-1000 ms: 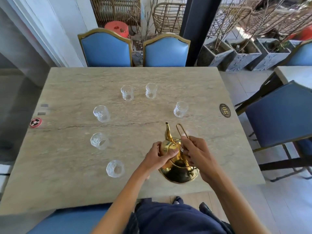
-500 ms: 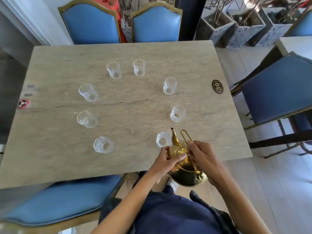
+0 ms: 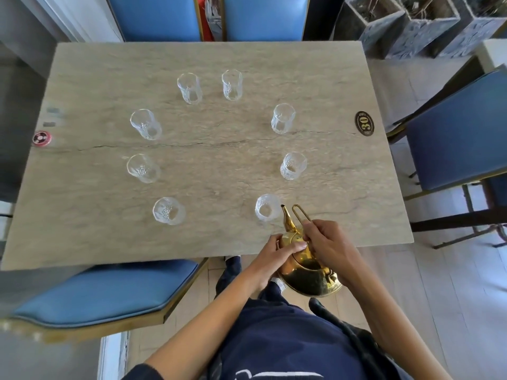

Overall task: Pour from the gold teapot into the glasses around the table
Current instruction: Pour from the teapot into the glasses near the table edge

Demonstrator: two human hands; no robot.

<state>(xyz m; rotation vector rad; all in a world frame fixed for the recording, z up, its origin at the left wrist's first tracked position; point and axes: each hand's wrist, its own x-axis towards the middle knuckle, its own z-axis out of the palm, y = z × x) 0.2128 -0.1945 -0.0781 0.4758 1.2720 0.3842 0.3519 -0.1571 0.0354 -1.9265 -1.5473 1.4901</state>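
Holding the gold teapot [image 3: 307, 270] over the near edge of the stone table [image 3: 82, 215], we keep both hands closed on it. Our right hand [image 3: 329, 248] pinches the thin wire handle [image 3: 300, 213], which stands up above the pot, while our left hand [image 3: 277, 253] wraps the lid and upper body from the left side. The pot is tipped forward, its round base hanging past the table edge toward us and its spout [image 3: 286, 216] pointing away, ending just beside the nearest glass [image 3: 267, 208]. We cannot tell whether any liquid is running from the spout.

Eight clear cut glasses stand in a ring on the table. Going round from the nearest one we see the right-middle glass [image 3: 293, 166], the right-far glass [image 3: 283, 118], two far glasses [image 3: 232, 85] [image 3: 189, 88], the left-far glass [image 3: 146, 124], the left-middle glass [image 3: 143, 168] and the left-near glass [image 3: 168, 211]. An oval number plaque [image 3: 364, 123] marked 30 lies near the right edge, and a small red disc [image 3: 41, 138] sits at the left edge. Blue upholstered chairs [image 3: 104, 292] surround the table.
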